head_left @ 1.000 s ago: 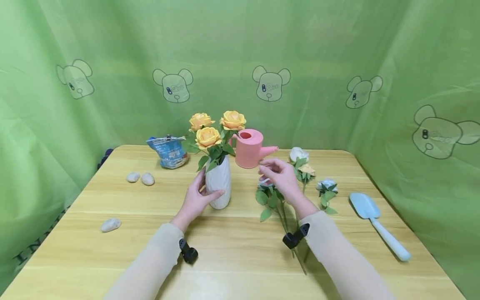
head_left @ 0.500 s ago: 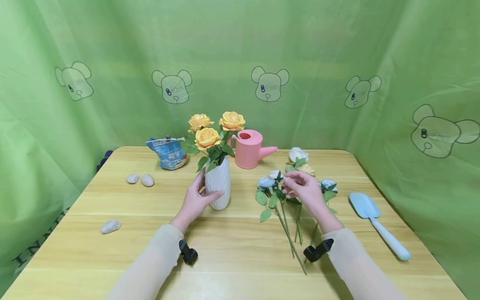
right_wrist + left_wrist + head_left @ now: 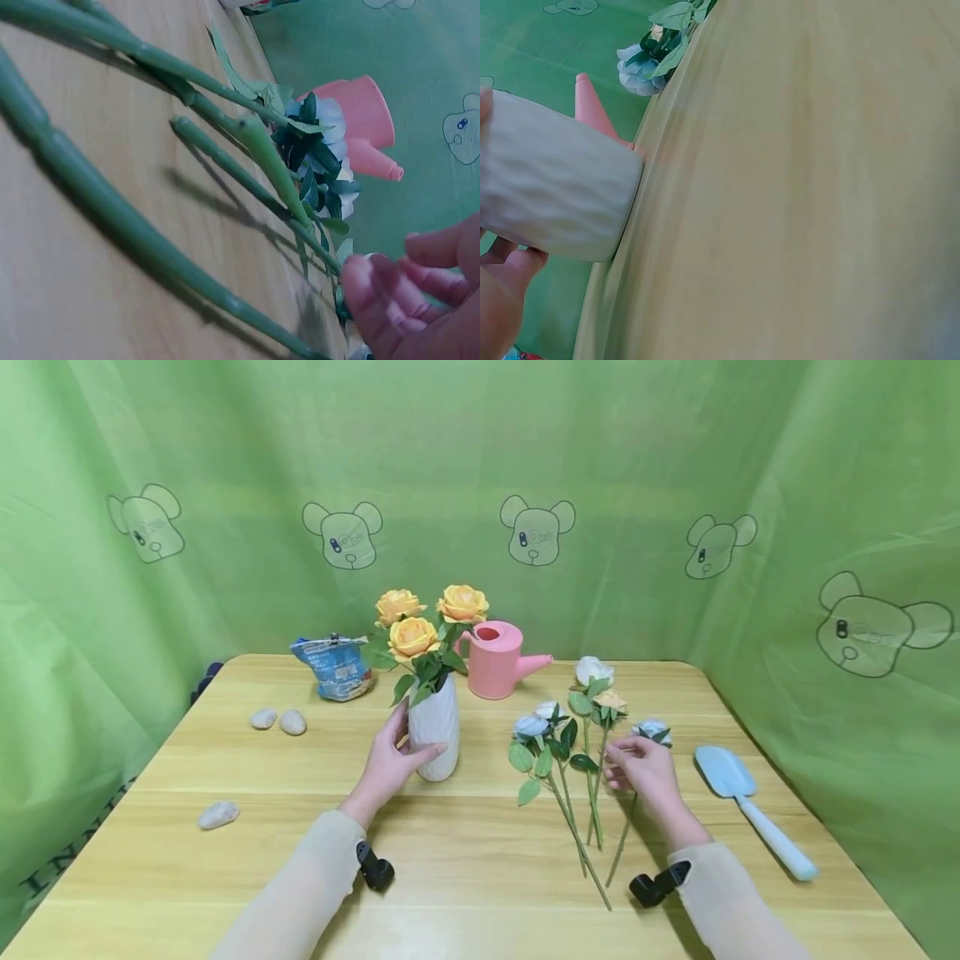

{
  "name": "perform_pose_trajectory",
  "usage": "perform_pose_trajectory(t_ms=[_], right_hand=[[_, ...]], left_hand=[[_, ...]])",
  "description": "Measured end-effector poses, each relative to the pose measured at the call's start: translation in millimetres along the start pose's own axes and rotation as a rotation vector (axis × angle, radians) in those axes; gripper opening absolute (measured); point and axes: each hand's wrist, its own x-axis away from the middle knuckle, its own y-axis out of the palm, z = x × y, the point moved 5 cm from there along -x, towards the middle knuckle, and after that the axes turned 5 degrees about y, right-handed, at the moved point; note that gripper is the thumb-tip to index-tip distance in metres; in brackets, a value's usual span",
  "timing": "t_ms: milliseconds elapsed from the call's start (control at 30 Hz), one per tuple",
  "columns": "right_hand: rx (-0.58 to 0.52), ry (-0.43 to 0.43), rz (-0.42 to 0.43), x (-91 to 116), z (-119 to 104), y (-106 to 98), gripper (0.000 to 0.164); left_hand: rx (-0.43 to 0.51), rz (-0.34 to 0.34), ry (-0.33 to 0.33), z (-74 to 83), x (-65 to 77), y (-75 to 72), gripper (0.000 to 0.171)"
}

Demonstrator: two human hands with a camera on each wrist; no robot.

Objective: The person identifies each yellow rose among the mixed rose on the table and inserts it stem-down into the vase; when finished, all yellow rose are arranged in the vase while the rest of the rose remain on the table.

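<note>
In the head view my left hand (image 3: 392,762) grips the white textured vase (image 3: 437,735), thumb across its front. The vase stands upright with several yellow-orange roses (image 3: 413,638) in it. My right hand (image 3: 647,777), fingers loosely bent and holding nothing, is over the stem of a blue rose (image 3: 651,729) on the right. Whether it touches that stem I cannot tell. To its left lie a white rose (image 3: 594,670), a pale yellow rose (image 3: 610,700) and bluish roses (image 3: 531,726), their green stems towards me. The right wrist view shows a gap between thumb and fingers.
A pink watering can (image 3: 496,662) stands behind the vase, beside a blue clipped bag (image 3: 336,668). Grey-white stones (image 3: 218,815) lie at the left. A light blue trowel (image 3: 757,814) lies near the table's right edge. Green curtains surround the wooden table (image 3: 450,877).
My right hand has moved right and towards me, from near the watering can's spout, past the bluish roses, to the rightmost blue rose. My left hand stays on the vase.
</note>
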Motion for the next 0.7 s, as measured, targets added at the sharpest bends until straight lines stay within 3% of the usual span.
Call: perform_pose_trajectory(t_ms=[167, 500, 700], right_hand=[[-0.006, 0.082, -0.003, -8.3, 6.6, -0.4, 0.035], [0.027, 0.166, -0.015, -27.2, 14.1, 1.7, 0.044], [0.001, 0.185, -0.02, -31.3, 14.2, 3.0, 0.046]], left_hand=[[-0.017, 0.015, 0.024, -4.3, -0.2, -1.3, 0.087], [-0.012, 0.007, 0.031, -5.7, 0.2, 0.4, 0.088], [-0.012, -0.024, -0.004, 18.9, 5.6, 2.0, 0.087]])
